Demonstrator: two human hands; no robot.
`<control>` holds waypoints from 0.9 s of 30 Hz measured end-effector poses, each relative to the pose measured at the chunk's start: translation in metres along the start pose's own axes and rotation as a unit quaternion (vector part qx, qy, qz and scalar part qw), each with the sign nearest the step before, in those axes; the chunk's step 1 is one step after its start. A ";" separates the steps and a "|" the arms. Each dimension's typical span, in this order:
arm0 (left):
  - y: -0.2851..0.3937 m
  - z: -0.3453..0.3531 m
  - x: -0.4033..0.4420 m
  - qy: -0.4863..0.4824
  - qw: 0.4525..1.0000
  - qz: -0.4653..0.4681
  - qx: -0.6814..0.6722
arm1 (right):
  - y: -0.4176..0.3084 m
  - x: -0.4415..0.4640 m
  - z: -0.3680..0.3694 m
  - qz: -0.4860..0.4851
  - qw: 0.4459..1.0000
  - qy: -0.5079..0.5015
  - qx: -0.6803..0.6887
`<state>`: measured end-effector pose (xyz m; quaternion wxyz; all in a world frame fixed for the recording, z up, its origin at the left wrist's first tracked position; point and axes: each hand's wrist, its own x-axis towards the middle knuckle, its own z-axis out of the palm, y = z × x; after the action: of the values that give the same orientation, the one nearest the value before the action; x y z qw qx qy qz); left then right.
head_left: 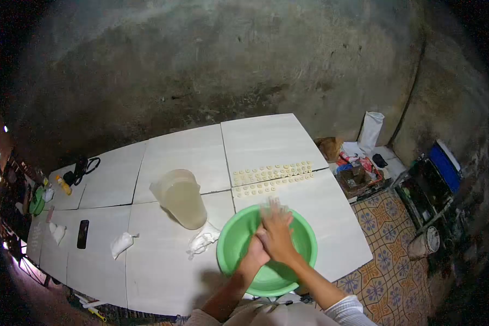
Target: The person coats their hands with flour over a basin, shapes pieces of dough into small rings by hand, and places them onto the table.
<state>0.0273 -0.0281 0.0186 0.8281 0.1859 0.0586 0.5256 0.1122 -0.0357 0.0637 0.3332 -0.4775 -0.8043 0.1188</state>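
Over a green basin (226,239) my two hands are pressed together, palm against palm. My right hand (277,236) lies on top, its outstretched fingers smeared by motion. Beneath it is my left hand (257,251), whose fingers are mostly hidden. Whether anything lies between the palms cannot be seen. Just beyond the basin, small pale round pieces (267,173) sit in rows on the white tabletop (174,146). To the left stands a translucent pitcher (183,202) with cloudy liquid inside. A white plastic bag (203,239) lies between the pitcher and the basin.
Farther left are a tied white bag (123,244), a dark phone (82,234), a yellow bottle (64,186) and a black strap (83,170). A cluttered box (360,174) stands past the table's right side. On the patterned floor (388,239) is a bucket (424,243).
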 end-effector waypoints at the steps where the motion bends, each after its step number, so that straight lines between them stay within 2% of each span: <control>1: 0.001 0.006 -0.001 -0.035 0.998 -0.010 -0.042 | -0.004 -0.003 0.009 -0.007 0.995 -0.092 -0.047; 2: 0.002 0.007 -0.002 -0.038 0.998 -0.009 -0.042 | -0.002 -0.007 0.013 -0.009 0.995 -0.090 -0.049; 4: 0.010 0.006 -0.006 -0.032 0.997 -0.005 -0.073 | 0.000 -0.009 0.020 -0.179 0.968 -0.154 0.081; 5: 0.016 0.004 -0.009 -0.028 0.996 -0.005 -0.086 | 0.003 -0.012 0.014 -0.223 0.955 -0.167 0.104; 6: 0.021 0.003 -0.012 -0.024 0.995 -0.005 -0.100 | 0.009 -0.009 0.007 -0.226 0.955 -0.163 0.103; 8: 0.024 0.004 -0.016 -0.014 0.991 -0.004 -0.135 | 0.019 -0.001 -0.006 -0.193 0.965 -0.144 -0.105; 9: 0.020 0.021 -0.021 0.087 0.996 -0.030 0.003 | 0.019 0.003 -0.007 -0.192 0.965 -0.145 -0.106; 10: 0.014 0.022 -0.018 0.086 0.996 -0.032 0.001 | 0.017 0.007 -0.004 -0.160 0.971 -0.145 -0.098; 12: 0.002 0.017 -0.012 -0.006 0.995 -0.078 -0.063 | 0.012 0.015 0.005 -0.099 0.981 -0.144 -0.080; 13: -0.002 -0.003 -0.001 -0.088 0.990 -0.086 -0.065 | 0.009 0.012 0.016 -0.162 0.977 -0.131 -0.036; 14: -0.004 -0.024 0.007 -0.088 0.990 -0.086 -0.065 | 0.005 0.003 0.020 -0.162 0.977 -0.131 -0.035; 16: 0.001 -0.035 0.012 -0.202 0.972 0.002 -0.120 | -0.007 -0.012 0.022 -0.282 0.940 -0.186 0.041; 18: 0.008 -0.028 0.001 -0.174 0.979 0.017 -0.105 | 0.007 -0.014 0.010 -0.301 0.934 -0.189 0.025; 20: 0.006 -0.015 -0.010 -0.032 0.999 -0.034 0.014 | 0.014 -0.004 -0.006 -0.200 0.960 -0.156 -0.117; 21: -0.024 -0.086 -0.008 -0.036 0.993 -0.022 -0.114 | 0.018 0.003 -0.007 -0.180 0.965 -0.122 -0.148; 22: -0.018 -0.054 -0.007 -0.046 0.995 -0.048 -0.070 | 0.015 0.002 -0.007 -0.178 0.965 -0.123 -0.149; 24: -0.013 -0.037 -0.002 -0.090 0.991 -0.067 -0.071 | -0.002 0.004 -0.001 -0.162 0.976 -0.139 -0.047; 26: -0.002 -0.030 -0.001 -0.105 0.991 -0.046 -0.065 | -0.007 -0.012 0.012 -0.182 0.964 -0.170 -0.093; 27: 0.006 -0.024 -0.001 -0.104 0.992 -0.032 -0.059 | -0.002 -0.020 0.020 -0.239 0.956 -0.168 -0.022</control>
<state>0.0148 -0.0212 -0.0013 0.8557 0.1887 -0.0526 0.4789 0.1047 -0.0506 0.0416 0.2011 -0.2514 -0.9418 0.0970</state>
